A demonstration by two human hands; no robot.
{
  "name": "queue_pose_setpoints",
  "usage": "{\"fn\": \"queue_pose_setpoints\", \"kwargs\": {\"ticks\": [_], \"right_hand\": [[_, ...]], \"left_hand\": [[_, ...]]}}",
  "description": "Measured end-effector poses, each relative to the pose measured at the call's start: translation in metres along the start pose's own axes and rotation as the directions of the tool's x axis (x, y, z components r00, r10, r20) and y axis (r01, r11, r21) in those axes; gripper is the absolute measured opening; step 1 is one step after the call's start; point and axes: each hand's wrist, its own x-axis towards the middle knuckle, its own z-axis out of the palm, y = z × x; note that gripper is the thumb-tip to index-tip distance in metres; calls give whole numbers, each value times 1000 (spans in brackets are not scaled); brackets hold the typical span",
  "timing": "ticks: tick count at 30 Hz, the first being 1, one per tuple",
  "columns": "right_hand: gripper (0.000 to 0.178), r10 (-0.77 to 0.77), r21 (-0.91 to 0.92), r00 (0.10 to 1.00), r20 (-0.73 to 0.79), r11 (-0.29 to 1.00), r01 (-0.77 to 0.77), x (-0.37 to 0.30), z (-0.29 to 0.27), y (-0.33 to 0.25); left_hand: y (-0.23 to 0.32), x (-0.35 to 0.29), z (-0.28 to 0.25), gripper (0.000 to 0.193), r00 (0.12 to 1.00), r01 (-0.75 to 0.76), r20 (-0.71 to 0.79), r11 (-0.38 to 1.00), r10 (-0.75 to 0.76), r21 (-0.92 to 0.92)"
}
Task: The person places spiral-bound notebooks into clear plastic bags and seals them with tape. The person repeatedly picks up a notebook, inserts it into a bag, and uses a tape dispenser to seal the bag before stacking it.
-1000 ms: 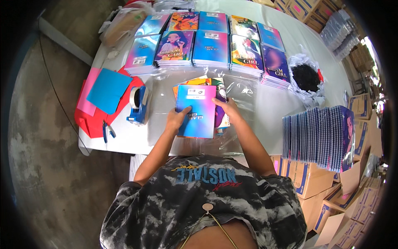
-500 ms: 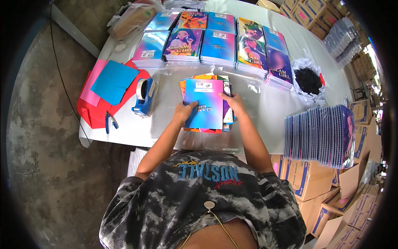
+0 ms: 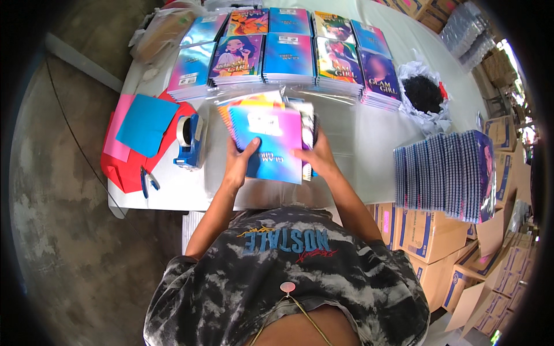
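Observation:
A small pile of spiral notebooks (image 3: 274, 164) is held between my two hands, with a blue-pink cover on top. Orange and other coloured covers stick out unevenly from under it. My left hand (image 3: 236, 161) grips the left side, its thumb lying on the top cover. On the opposite side, my right hand (image 3: 318, 154) clasps the edge, thumb on the cover and fingers hidden behind. Beneath the pile, clear plastic sheeting (image 3: 340, 132) lies on the white table (image 3: 375, 153).
Stacked notebooks (image 3: 288, 60) line the far side. To the left are a blue tape dispenser (image 3: 188, 141), coloured sheets (image 3: 147, 124) and small snips (image 3: 148, 181). At right stand a bag of black material (image 3: 424, 95), a notebook row (image 3: 441, 176) and cardboard boxes (image 3: 427, 230).
The pile appears lifted and tilted, and its lower notebooks now fan out more toward the far left. Both hands have shifted their hold along the sides. The whole view has moved slightly.

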Motion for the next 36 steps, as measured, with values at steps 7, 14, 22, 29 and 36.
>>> {"fn": "queue_pose_setpoints", "kwargs": {"ticks": [7, 14, 22, 29, 36], "right_hand": [[111, -251, 396, 968, 24, 891, 222, -7, -25, 5], [113, -297, 98, 936, -190, 943, 319, -2, -29, 9], [97, -269, 20, 932, -243, 959, 282, -18, -12, 38], [77, -32, -579, 993, -113, 814, -39, -31, -41, 135], [76, 457, -505, 829, -322, 658, -558, -7, 2, 39]], "left_hand": [[21, -12, -8, 116, 931, -214, 275, 969, 241, -124], [3, -6, 13, 113, 868, -462, 117, 871, 483, -168], [-28, -7, 20, 87, 802, -583, 91, 807, 590, -95], [-72, 8, -11, 61, 934, -320, 328, 745, 144, 585], [0, 33, -12, 66, 908, 222, 118, 702, -401, 676]]}}
